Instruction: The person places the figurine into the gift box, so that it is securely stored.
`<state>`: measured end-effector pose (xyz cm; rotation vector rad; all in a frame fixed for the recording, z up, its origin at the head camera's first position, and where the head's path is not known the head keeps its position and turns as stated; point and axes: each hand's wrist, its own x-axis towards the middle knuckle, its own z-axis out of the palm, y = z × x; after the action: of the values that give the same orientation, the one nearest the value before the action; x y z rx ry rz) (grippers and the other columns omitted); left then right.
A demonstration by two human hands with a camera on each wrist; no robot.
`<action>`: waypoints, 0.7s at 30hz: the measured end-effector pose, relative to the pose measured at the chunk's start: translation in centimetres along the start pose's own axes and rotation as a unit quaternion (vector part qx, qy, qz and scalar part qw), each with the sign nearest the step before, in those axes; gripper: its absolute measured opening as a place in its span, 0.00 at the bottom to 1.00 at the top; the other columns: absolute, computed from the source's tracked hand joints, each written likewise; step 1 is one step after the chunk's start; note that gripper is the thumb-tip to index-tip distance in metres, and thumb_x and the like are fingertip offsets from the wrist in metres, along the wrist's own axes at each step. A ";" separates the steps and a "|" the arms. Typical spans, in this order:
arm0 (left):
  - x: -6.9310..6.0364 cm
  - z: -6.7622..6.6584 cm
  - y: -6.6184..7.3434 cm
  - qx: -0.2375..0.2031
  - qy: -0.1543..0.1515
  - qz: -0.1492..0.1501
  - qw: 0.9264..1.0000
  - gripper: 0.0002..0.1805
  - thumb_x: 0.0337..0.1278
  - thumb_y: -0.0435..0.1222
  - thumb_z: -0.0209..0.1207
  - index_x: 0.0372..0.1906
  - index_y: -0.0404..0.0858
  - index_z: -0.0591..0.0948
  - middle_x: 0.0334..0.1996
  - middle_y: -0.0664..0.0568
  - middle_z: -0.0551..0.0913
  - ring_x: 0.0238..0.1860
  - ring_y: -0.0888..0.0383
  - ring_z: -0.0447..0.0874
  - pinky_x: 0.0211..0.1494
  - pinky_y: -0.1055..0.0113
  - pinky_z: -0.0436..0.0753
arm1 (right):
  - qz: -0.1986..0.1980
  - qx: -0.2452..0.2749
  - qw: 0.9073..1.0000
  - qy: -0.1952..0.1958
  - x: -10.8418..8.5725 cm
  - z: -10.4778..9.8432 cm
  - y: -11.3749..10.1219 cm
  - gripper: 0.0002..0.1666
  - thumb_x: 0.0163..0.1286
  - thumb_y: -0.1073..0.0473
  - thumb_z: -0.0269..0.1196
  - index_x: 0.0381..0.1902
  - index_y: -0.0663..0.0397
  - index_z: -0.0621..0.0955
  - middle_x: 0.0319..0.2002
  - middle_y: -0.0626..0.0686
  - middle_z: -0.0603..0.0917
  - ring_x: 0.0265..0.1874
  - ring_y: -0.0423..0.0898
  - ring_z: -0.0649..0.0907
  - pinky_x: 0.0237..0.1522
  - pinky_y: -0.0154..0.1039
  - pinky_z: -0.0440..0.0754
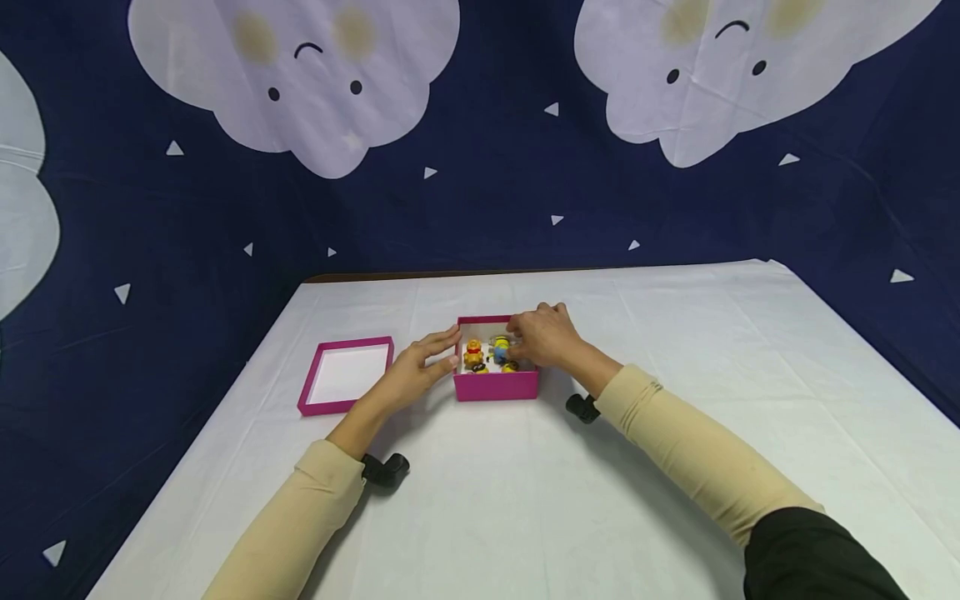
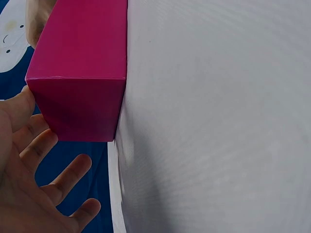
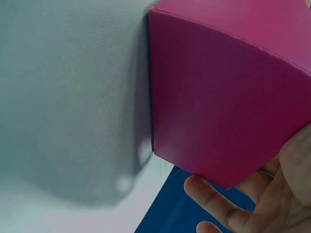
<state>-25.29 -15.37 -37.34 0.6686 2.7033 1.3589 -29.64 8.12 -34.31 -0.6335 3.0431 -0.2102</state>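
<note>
A pink box (image 1: 496, 386) without its lid stands on the white table. Inside lie several small toy figures: an orange and red one (image 1: 473, 354), a yellow and blue one (image 1: 500, 348), and others partly hidden by the front wall. My left hand (image 1: 420, 371) is at the box's left side, fingers spread and thumb at the rim; in the left wrist view this hand (image 2: 34, 165) touches the box edge. My right hand (image 1: 546, 335) reaches over the right wall, thumb beside the yellow and blue figure. Whether it pinches that figure is hidden.
A pink-rimmed lid (image 1: 308, 379) lies to the left of the box, its white inside facing up. The white cloth (image 1: 480, 500) covers the table. Behind the far edge hangs a dark blue curtain (image 1: 495, 225) with clouds and triangles.
</note>
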 end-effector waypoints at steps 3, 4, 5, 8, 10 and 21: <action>0.0 0.0 0.0 0.001 -0.001 -0.003 1.000 0.27 0.65 0.37 0.55 0.67 0.37 0.66 0.72 0.52 0.62 0.74 0.46 0.53 0.74 0.43 0.52 | -0.001 0.010 1.000 0.001 0.0 0.0 0.0 0.28 0.58 0.44 0.67 0.55 0.45 0.80 0.49 0.45 0.86 0.49 0.52 0.76 0.55 0.53 0.64; 0.0 -0.1 0.1 0.005 -0.002 -0.005 1.000 0.27 0.65 0.37 0.54 0.68 0.38 0.66 0.72 0.52 0.62 0.74 0.46 0.52 0.74 0.43 0.52 | -0.001 0.013 1.000 0.002 0.0 0.0 0.1 0.27 0.58 0.44 0.67 0.55 0.45 0.80 0.49 0.44 0.86 0.49 0.52 0.76 0.55 0.53 0.64; 0.0 -0.1 0.1 0.007 -0.003 -0.007 1.000 0.27 0.65 0.38 0.54 0.68 0.38 0.66 0.72 0.53 0.62 0.74 0.46 0.52 0.74 0.43 0.52 | -0.002 0.017 1.000 0.002 0.0 0.0 0.1 0.27 0.59 0.44 0.66 0.55 0.45 0.80 0.48 0.44 0.86 0.49 0.52 0.75 0.55 0.53 0.64; -0.1 0.0 0.0 0.010 -0.004 -0.013 1.000 0.27 0.65 0.38 0.54 0.68 0.39 0.66 0.72 0.54 0.62 0.74 0.47 0.52 0.74 0.42 0.51 | -0.005 0.029 1.000 0.004 0.0 0.0 0.1 0.26 0.60 0.44 0.66 0.55 0.43 0.80 0.47 0.44 0.86 0.49 0.52 0.74 0.54 0.53 0.64; -0.1 0.0 0.1 0.010 -0.004 -0.017 1.000 0.27 0.65 0.39 0.54 0.68 0.39 0.66 0.72 0.55 0.62 0.74 0.47 0.52 0.74 0.42 0.51 | -0.007 0.035 0.999 0.008 0.2 0.1 0.1 0.25 0.60 0.45 0.65 0.54 0.42 0.80 0.47 0.44 0.86 0.49 0.52 0.73 0.53 0.52 0.64; -0.2 -0.1 0.1 0.005 -0.004 -0.001 1.000 0.27 0.65 0.39 0.54 0.68 0.38 0.66 0.72 0.53 0.62 0.74 0.47 0.53 0.74 0.44 0.52 | -0.046 0.059 0.996 0.043 0.9 0.3 -0.6 0.19 0.59 0.48 0.67 0.49 0.40 0.84 0.47 0.43 0.87 0.54 0.53 0.70 0.57 0.55 0.62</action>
<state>-25.13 -15.49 -37.24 0.6721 2.7054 1.3390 -30.23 7.23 -34.49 -0.7765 3.0564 -0.4285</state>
